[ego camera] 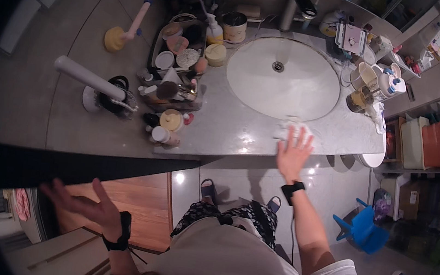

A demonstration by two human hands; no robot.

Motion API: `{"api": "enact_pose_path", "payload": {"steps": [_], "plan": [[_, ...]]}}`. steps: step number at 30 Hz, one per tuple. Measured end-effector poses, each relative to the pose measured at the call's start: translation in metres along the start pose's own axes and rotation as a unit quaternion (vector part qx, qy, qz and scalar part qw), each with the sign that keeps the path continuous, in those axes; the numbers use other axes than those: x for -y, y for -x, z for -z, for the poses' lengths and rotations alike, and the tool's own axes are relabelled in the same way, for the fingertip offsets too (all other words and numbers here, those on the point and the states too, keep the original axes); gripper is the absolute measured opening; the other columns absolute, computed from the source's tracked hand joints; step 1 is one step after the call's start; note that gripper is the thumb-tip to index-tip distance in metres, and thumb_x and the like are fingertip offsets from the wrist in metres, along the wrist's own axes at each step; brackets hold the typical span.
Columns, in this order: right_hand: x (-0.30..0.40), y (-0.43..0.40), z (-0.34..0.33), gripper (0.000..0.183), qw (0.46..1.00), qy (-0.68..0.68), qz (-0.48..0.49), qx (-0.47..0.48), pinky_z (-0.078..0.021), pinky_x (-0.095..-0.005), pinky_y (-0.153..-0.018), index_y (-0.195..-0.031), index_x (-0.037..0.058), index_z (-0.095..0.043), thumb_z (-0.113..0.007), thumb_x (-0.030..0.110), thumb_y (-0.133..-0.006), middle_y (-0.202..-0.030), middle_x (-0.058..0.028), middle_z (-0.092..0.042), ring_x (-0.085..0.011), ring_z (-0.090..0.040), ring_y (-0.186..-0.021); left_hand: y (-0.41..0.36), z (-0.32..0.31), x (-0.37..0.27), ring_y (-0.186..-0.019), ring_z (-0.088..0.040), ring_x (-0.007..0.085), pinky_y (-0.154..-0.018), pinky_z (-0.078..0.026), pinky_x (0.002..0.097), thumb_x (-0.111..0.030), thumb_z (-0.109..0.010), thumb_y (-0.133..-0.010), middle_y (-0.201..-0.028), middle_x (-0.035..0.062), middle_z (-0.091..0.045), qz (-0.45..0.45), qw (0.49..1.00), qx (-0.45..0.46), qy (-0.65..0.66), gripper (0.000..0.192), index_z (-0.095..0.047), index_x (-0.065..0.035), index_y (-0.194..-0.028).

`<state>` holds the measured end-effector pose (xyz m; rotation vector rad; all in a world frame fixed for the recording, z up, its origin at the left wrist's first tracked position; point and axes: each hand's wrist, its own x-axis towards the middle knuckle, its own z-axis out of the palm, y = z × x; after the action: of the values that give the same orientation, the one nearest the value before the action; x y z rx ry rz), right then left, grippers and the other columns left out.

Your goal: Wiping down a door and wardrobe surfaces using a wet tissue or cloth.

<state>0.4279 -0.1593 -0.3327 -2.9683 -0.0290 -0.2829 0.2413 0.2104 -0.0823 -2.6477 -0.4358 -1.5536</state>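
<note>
My right hand [294, 155] lies with spread fingers on a crumpled white cloth or tissue [293, 126], at the sink's front rim. The fingers press from above, and part of the cloth is hidden beneath them. Around it is the grey stone countertop [233, 133], with the white oval sink basin [284, 79] set into it. My left hand [88, 204] is held out in the air at the lower left, fingers apart and holding nothing. It is nearest the dark edge [88, 171] beside the doorway. Each wrist wears a black band.
Left of the sink stand a cosmetics basket [179, 46], a yellow-lidded jar [172, 120] and a pump bottle [214, 29]. On the right are a white-lidded drinking bottle [391, 85] and a brownish cup [358, 100]. A black faucet [302, 1] rises behind. A blue child's chair [361, 229] stands on the floor.
</note>
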Motion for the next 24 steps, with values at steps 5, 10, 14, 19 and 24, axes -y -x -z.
{"api": "enact_pose_path", "payload": {"steps": [5,10,14,19,24], "plan": [[0.147,0.016,-0.007,0.069,0.994,-0.065,0.083,0.031,-0.0105,-0.0644,-0.110,-0.150,0.0169,-0.028,-0.050,0.045,-0.091,-0.158,-0.0160,-0.014,-0.0484,-0.007,-0.142,-0.010,-0.021,0.060,-0.143,0.005,0.0438,-0.113,-0.009,0.0569,-0.030,-0.069,-0.087,-0.154,0.0275,0.012,-0.093,0.995,-0.025,-0.008,0.093,-0.005,-0.0068,-0.151],[0.202,-0.038,-0.020,0.067,0.985,-0.102,0.132,0.042,-0.0118,-0.0616,-0.112,-0.149,0.0164,-0.031,-0.051,0.043,-0.090,-0.157,-0.0148,-0.017,-0.0463,-0.011,-0.142,-0.001,-0.024,0.076,-0.142,0.017,0.0442,-0.112,-0.001,0.0592,-0.031,-0.071,-0.085,-0.154,0.0263,0.019,-0.109,0.992,-0.011,0.054,0.092,-0.012,-0.0038,-0.151],[0.205,-0.076,-0.030,0.065,0.992,-0.081,0.098,0.027,-0.0128,-0.0599,-0.113,-0.147,0.0159,-0.034,-0.050,0.043,-0.091,-0.155,-0.0145,-0.024,-0.0441,-0.015,-0.142,-0.004,-0.034,0.066,-0.143,0.011,0.0450,-0.113,0.000,0.0575,-0.030,-0.075,-0.082,-0.154,0.0278,0.013,-0.122,0.991,-0.048,0.031,0.089,-0.022,-0.0011,-0.148],[0.202,0.005,-0.015,0.067,0.969,-0.152,0.191,0.025,-0.0172,-0.0563,-0.114,-0.144,0.0151,-0.039,-0.057,0.042,-0.086,-0.154,-0.0133,-0.026,-0.0433,-0.017,-0.142,-0.005,-0.029,0.072,-0.144,0.009,0.0404,-0.116,-0.010,0.0507,-0.021,-0.075,-0.083,-0.154,0.0281,0.011,-0.116,0.992,-0.049,-0.001,0.077,-0.032,0.0035,-0.141],[0.116,0.029,0.018,0.061,0.976,-0.121,0.158,0.092,-0.0182,-0.0547,-0.114,-0.144,0.0209,-0.040,-0.056,0.036,-0.088,-0.153,-0.0098,-0.029,-0.0366,-0.021,-0.142,-0.008,-0.036,0.066,-0.145,0.004,0.0372,-0.116,-0.012,0.0480,-0.016,-0.074,-0.084,-0.156,0.0263,0.006,-0.118,0.991,-0.067,0.007,0.071,-0.036,0.0042,-0.140]]}}
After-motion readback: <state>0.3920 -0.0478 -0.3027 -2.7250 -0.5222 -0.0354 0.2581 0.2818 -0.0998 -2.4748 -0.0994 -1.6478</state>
